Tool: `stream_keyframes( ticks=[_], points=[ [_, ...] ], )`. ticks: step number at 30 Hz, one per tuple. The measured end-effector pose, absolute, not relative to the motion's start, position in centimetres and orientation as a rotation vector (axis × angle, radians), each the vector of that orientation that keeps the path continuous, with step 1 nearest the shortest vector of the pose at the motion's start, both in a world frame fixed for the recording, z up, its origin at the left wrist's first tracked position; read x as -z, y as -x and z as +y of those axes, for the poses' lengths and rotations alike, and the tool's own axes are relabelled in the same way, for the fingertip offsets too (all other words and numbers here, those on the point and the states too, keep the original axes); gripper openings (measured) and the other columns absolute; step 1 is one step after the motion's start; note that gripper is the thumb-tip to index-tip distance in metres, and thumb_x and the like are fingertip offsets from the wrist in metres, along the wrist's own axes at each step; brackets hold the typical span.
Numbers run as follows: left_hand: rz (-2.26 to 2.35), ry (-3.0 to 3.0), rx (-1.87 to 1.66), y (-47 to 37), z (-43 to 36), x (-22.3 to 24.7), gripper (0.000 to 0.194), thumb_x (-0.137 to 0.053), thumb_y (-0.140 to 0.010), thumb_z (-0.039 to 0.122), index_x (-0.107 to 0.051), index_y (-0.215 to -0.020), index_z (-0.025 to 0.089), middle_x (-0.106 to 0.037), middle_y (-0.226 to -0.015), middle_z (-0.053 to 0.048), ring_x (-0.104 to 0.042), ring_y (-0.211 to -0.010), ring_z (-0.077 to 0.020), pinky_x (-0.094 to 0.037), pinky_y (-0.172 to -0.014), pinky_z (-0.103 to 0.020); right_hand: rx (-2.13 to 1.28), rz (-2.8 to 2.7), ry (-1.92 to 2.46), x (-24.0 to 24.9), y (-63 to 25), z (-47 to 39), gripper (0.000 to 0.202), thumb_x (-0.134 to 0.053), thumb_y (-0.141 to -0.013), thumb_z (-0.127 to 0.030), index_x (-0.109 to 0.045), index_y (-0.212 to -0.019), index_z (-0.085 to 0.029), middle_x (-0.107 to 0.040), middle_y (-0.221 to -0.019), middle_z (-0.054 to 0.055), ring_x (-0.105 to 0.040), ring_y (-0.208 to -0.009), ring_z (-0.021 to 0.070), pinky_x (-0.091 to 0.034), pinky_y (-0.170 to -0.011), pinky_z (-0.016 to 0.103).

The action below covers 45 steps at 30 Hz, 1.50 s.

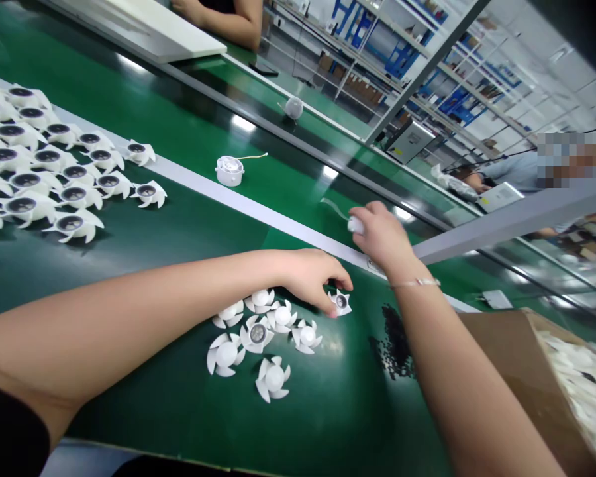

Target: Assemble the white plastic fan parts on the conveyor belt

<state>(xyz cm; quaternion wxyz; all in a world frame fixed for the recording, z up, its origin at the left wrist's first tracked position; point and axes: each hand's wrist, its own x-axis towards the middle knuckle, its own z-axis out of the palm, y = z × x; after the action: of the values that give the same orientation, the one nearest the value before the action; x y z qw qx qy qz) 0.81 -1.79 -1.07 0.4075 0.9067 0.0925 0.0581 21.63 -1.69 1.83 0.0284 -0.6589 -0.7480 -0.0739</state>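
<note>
My left hand (315,277) reaches across the green table, thumb and fingers curled around a small white fan impeller (342,302) with its dark hub side up. My right hand (383,238) is closed on a white fan motor base (356,225), mostly hidden by the fingers; a pale wire trails from it to the left. Below my left forearm lie several loose impellers, among them one hub side up (257,332) and one face down (273,378). A pile of small black parts (396,341) lies left of my right forearm.
Many impellers (49,158) stand in rows at the left. Beyond the white strip (248,212), another motor base (229,171) with a wire sits on the green conveyor. A cardboard box (511,358) of white parts stands at the right. A co-worker's arm (233,23) rests across the line.
</note>
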Motion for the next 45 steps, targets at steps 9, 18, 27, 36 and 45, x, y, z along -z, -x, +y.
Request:
stream_keyframes(
  ticks=[9, 18, 27, 36, 45],
  points=[
    [0.510, -1.847, -0.319, -1.6, -0.2, 2.4, 0.035, -0.069, -0.080, 0.045, -0.071, -0.101, 0.017, -0.071, -0.089, -0.002, -0.062, -0.076, -0.0130, -0.045, -0.066, -0.023, -0.581, -1.621, 1.573, -0.2, -21.9, -16.1, 0.017, -0.068, -0.086, -0.033, -0.060, -0.098, -0.023, -0.067, -0.113, 0.009, -0.065, -0.103, 0.0246, -0.056, -0.084, 0.038],
    [0.541, -1.825, -0.253, -1.9, -1.2, 2.1, 0.048, -0.080, -0.067, 0.053, -0.070, -0.098, 0.017, -0.064, -0.079, 0.001, -0.052, -0.063, -0.0088, -0.039, -0.055, -0.022, -0.333, -2.010, 1.508, 0.2, -20.0, -16.8, 0.021, -0.073, -0.085, -0.020, -0.073, -0.104, -0.027, -0.067, -0.120, 0.007, -0.066, -0.108, 0.0228, -0.055, -0.091, 0.038],
    [0.537, -1.892, -0.184, -1.7, -1.0, 1.8, 0.036, -0.078, -0.071, 0.047, -0.070, -0.092, 0.019, -0.065, -0.078, 0.001, -0.057, -0.066, -0.0109, -0.040, -0.055, -0.022, -0.431, -1.973, 1.543, 0.4, -20.0, -16.6, 0.016, -0.076, -0.082, -0.022, -0.074, -0.097, -0.026, -0.070, -0.112, 0.005, -0.068, -0.100, 0.0210, -0.057, -0.083, 0.033],
    [0.229, -1.860, 0.123, 0.0, 0.6, 0.7, 0.047, -0.083, -0.062, 0.057, -0.057, -0.063, 0.017, -0.052, -0.054, 0.004, -0.043, -0.050, -0.0089, -0.029, -0.047, -0.024, -0.025, -1.962, 1.713, 1.3, -21.4, -16.1, 0.052, -0.064, -0.089, -0.029, -0.052, -0.139, -0.021, -0.048, -0.142, 0.016, -0.048, -0.129, 0.0339, -0.046, -0.102, 0.053],
    [0.148, -2.302, 0.176, -0.4, -1.7, -1.0, 0.044, -0.083, -0.061, 0.036, -0.075, -0.103, 0.028, -0.070, -0.101, 0.002, -0.062, -0.083, -0.0161, -0.042, -0.063, -0.025, -0.652, -1.914, 2.139, -1.3, -25.8, -18.1, 0.021, -0.057, -0.087, -0.032, -0.069, -0.073, -0.022, -0.067, -0.074, 0.002, -0.058, -0.058, 0.0145, -0.045, -0.050, 0.027]
  ],
)
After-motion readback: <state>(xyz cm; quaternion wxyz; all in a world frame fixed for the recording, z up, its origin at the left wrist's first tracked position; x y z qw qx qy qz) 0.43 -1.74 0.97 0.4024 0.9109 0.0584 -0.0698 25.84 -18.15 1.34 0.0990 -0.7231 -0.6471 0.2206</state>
